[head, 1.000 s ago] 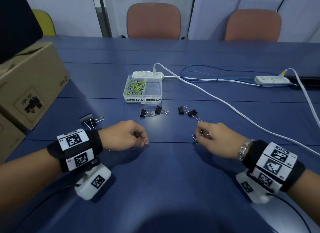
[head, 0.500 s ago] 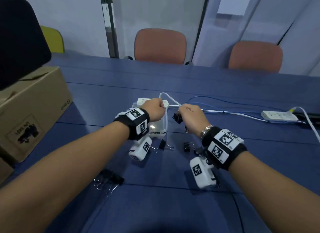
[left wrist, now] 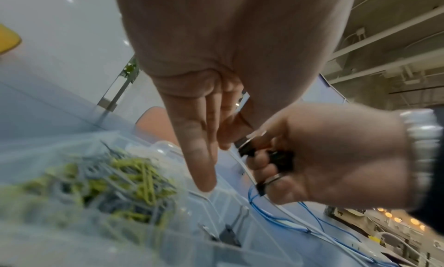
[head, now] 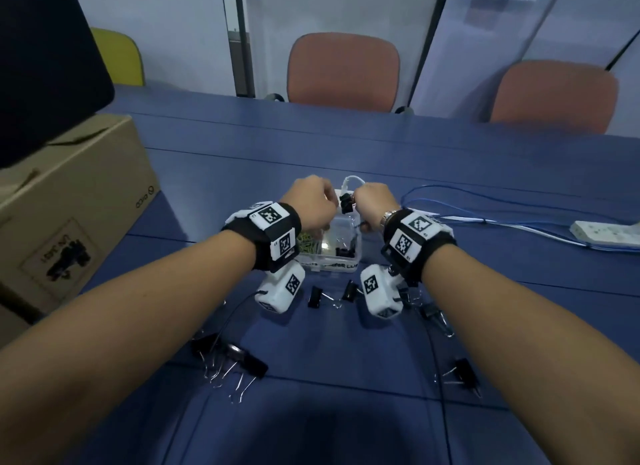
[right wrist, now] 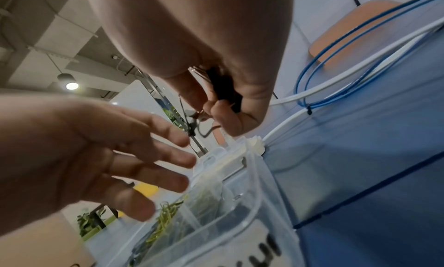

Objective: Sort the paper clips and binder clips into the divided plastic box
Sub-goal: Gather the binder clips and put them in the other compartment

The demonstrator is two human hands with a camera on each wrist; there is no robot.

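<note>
A clear divided plastic box (head: 331,266) stands mid-table. Its left compartment holds yellow and grey paper clips (head: 307,246) (left wrist: 134,178); a few black binder clips (head: 343,250) lie in the right one. My right hand (head: 371,201) (right wrist: 216,107) hovers over the box's far right corner and grips a black binder clip (head: 346,203) (right wrist: 222,88) (left wrist: 280,157). Over the paper-clip side hangs my left hand (head: 311,201) (left wrist: 204,172) (right wrist: 165,157), its fingers straight, spread and holding nothing. Several loose binder clips (head: 239,355) (head: 314,296) (head: 465,374) lie on the table in front of the box.
A cardboard box (head: 69,222) sits at the left edge with a dark screen above it. Behind the plastic box run white and blue cables (head: 485,206) to a power strip (head: 606,234) on the right. Chairs stand beyond the blue table (head: 346,146).
Both hands have travelled from the near part of the table up to the box. The right hand carried binder clips there. The left hand's fingers, curled before, now hang straight.
</note>
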